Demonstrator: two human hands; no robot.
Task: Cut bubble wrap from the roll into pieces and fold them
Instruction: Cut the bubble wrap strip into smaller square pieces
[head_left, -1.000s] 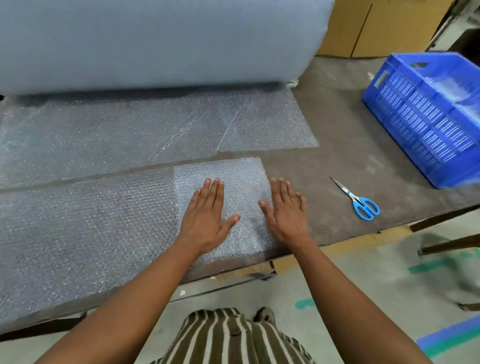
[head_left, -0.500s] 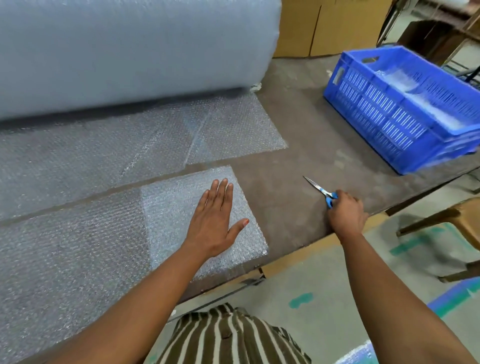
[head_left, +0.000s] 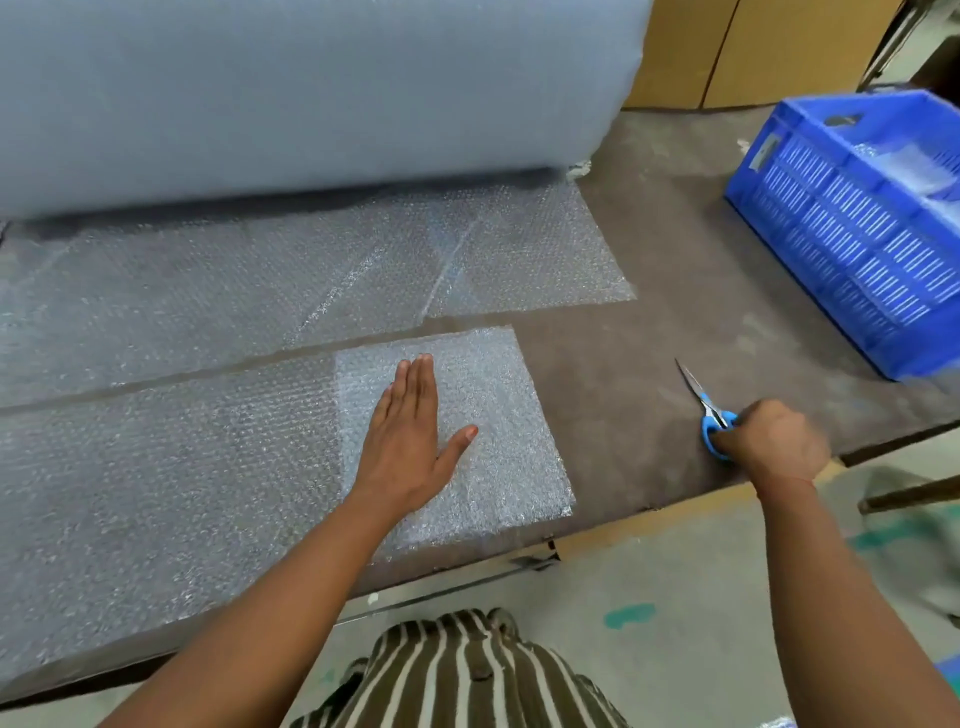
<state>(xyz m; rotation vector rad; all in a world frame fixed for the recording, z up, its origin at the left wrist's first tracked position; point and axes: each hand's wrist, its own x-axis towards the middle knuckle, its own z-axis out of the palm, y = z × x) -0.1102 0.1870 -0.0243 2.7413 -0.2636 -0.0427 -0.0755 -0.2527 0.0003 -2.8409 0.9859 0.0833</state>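
Partly folded bubble wrap, whitish.

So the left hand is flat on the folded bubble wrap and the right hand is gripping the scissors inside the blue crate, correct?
Not quite. The head view shows the right hand gripping the scissors on the table, outside the blue crate. The left hand does lie flat on the folded bubble wrap.

A blue slatted plastic crate stands on the brown table, up and to the right of where the scissor handles are gripped. Clear plastic lies inside it. Cardboard boxes stand beyond the table's far edge. Below the grip, grey floor carries teal paint marks.
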